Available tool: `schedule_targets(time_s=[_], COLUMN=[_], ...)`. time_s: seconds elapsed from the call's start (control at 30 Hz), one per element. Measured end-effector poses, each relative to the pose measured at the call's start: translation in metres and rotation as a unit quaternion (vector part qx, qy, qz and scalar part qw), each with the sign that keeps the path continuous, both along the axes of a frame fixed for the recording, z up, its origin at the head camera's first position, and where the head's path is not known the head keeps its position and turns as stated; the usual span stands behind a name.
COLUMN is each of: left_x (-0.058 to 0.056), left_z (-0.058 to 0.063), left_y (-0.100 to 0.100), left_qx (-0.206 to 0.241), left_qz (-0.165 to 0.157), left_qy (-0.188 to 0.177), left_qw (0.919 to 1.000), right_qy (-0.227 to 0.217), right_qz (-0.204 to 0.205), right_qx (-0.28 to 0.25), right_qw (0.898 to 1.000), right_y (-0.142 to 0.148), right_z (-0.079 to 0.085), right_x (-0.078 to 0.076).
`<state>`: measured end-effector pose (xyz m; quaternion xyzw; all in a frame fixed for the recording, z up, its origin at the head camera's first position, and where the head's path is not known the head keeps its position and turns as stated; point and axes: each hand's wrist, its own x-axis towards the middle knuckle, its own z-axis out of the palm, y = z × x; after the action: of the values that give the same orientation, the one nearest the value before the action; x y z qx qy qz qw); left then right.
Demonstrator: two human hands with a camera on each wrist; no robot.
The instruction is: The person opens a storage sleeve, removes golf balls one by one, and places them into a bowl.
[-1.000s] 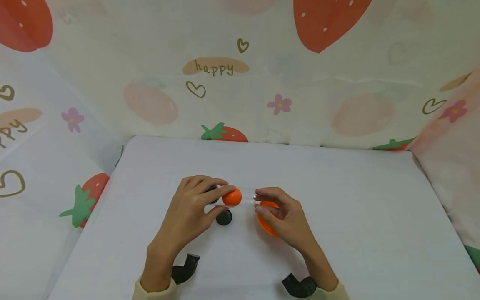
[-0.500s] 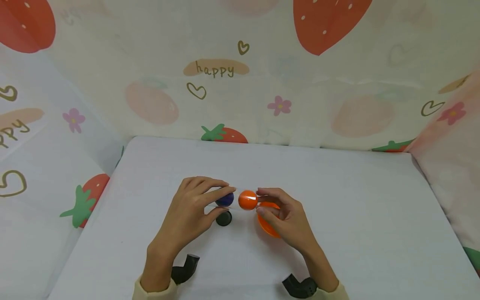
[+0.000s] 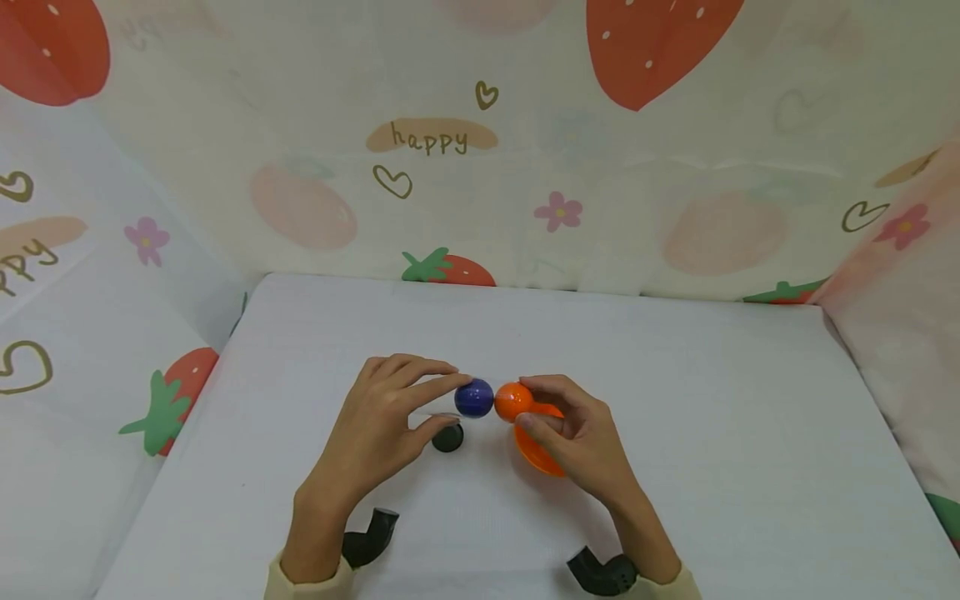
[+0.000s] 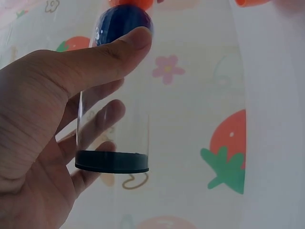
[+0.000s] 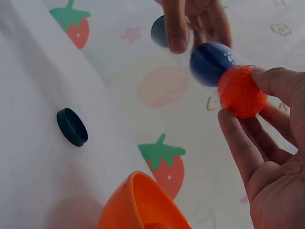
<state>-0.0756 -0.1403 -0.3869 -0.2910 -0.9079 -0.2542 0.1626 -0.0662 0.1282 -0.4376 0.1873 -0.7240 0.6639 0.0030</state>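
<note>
My left hand (image 3: pixel 397 408) grips a clear tube (image 4: pixel 136 126), thumb on one side and fingers on the other. A dark cap (image 4: pixel 112 162) closes the tube's near end in the left wrist view. Inside, close to the other end, is a blue ball (image 3: pixel 474 398). Right against it at the tube's mouth sits an orange ball (image 5: pixel 242 91), pinched between the thumb and fingertips of my right hand (image 3: pixel 577 429). An orange bowl (image 3: pixel 536 454) stands under the right hand, partly hidden by it. Below the left thumb a loose dark cap (image 3: pixel 447 437) lies on the table.
The white table (image 3: pixel 750 433) is backed by a strawberry-print cloth (image 3: pixel 645 150). Black curved pieces (image 3: pixel 371 540) show beside both wrists. Something orange-red (image 5: pixel 159 225) shows inside the bowl in the right wrist view.
Both balls have slid rightward along the tube to its mouth. The blue ball came out from behind the left fingers, and the right fingers have taken hold of the orange ball.
</note>
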Motion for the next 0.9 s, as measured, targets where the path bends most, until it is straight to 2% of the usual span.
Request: schedule_targets(time_s=[0.37, 0.5, 0.73, 0.9], left_x=[0.000, -0.002, -0.003, -0.004], left_z=[-0.005, -0.006, -0.003, -0.003], left_y=[-0.005, -0.008, -0.014, -0.016], left_qx=[0.030, 0.038, 0.050, 0.050], left_qz=[0.002, 0.008, 0.017, 0.019], left_qy=[-0.033, -0.039, -0.034, -0.032], left_qw=[0.9990, 0.9985, 0.9980, 0.9981], right_qy=[-0.019, -0.011, 0.011, 0.031], right_qz=[-0.004, 0.002, -0.009, -0.012], right_qx=[-0.030, -0.035, -0.001, 0.051], right_qw=[0.999, 0.999, 1.000, 0.998], right_y=[0.002, 0.005, 0.020, 0.033], right_z=[0.007, 0.009, 0.015, 0.015], right_x=[0.003, 0.003, 0.003, 0.002])
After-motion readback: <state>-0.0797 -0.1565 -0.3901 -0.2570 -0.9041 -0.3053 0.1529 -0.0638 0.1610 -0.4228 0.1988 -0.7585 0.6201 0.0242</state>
